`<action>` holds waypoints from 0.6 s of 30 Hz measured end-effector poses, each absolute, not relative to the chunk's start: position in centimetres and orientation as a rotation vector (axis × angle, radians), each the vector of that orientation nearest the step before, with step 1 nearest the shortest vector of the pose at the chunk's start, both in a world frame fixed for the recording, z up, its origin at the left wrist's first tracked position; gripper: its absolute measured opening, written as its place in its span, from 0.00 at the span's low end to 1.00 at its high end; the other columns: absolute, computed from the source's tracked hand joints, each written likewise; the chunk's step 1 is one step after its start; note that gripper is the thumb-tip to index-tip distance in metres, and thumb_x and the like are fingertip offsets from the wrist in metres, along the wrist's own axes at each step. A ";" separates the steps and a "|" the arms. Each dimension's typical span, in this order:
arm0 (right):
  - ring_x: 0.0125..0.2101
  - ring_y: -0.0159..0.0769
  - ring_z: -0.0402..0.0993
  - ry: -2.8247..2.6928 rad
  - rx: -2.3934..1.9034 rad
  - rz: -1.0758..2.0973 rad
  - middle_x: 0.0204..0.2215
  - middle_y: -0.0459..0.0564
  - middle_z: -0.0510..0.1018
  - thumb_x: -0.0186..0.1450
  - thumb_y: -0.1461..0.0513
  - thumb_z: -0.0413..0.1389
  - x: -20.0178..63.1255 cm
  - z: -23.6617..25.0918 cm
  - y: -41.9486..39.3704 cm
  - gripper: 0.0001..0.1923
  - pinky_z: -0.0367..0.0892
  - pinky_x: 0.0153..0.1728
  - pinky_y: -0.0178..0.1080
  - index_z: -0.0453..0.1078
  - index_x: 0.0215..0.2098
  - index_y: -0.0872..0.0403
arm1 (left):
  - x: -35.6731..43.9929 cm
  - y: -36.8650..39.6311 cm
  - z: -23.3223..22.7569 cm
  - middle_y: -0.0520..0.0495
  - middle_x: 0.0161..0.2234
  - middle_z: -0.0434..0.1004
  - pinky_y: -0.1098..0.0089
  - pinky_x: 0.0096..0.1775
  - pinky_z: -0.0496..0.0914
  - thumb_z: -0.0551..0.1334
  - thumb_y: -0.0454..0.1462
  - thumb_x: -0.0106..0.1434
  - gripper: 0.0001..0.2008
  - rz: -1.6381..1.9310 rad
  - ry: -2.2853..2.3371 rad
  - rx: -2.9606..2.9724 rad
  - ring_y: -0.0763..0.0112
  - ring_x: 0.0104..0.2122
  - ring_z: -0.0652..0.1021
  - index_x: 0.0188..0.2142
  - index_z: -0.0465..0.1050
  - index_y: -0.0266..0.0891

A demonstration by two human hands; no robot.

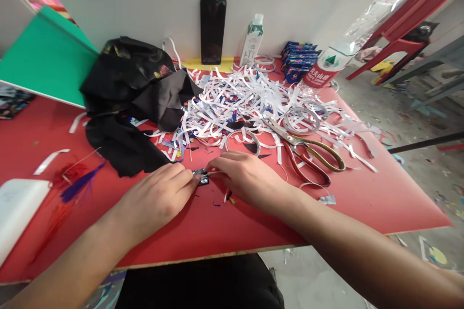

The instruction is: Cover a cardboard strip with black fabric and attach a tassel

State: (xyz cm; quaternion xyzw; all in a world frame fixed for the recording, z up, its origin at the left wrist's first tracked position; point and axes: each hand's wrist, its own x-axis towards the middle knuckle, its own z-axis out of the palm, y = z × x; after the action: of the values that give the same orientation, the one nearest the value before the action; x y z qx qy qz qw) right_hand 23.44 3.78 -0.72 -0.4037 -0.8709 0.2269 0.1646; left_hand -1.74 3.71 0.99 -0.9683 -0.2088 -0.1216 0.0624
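My left hand [163, 195] rests on the red table with its fingers pressed on a small dark, shiny patterned piece [203, 177], perhaps a little packet. From the right, my right hand [244, 174] pinches a thin pale cord or strip [215, 172] whose end lies at that piece. Fingertips of both hands partly hide the small piece. Just beyond my right hand lie a pale ring of tape [242, 141] and scissors [308, 152] with red and yellowish handles, their blades among white paper strips [235, 99].
Crumpled black fabric [137, 77] lies left of the strips, beside a green board [47, 60]. A phone [213, 31], a carton [253, 38], stacked blue packets [299, 60] and a large plastic bottle [326, 65] stand at the back. Purple tassel threads [81, 183] and a white object [21, 212] are left.
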 end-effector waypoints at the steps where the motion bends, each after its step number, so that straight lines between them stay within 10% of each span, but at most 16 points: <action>1: 0.36 0.37 0.74 -2.522 -1.129 0.632 0.37 0.51 0.81 0.75 0.70 0.57 23.4 -0.6 3.8 0.11 0.63 0.34 0.38 0.79 0.50 0.56 | -1.7 3.7 1.0 0.45 0.32 0.73 0.61 0.35 0.69 0.57 0.26 0.75 0.11 -0.371 -0.632 -2.928 0.61 0.33 0.72 0.40 0.79 0.30; 18: 0.35 0.42 0.73 -2.786 -1.041 0.058 0.40 0.51 0.84 0.74 0.65 0.60 22.8 0.4 2.8 0.07 0.58 0.38 0.46 0.82 0.44 0.55 | -3.5 3.0 0.8 0.40 0.34 0.82 0.60 0.34 0.78 0.57 0.27 0.76 0.11 -0.433 -0.664 -2.866 0.59 0.33 0.79 0.43 0.80 0.28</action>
State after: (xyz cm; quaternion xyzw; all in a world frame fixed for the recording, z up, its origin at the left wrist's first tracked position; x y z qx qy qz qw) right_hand 22.77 2.77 0.39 -0.3487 -0.9333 0.0194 0.0832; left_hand -3.46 3.04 0.80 -0.9604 -0.2225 -0.1452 0.0841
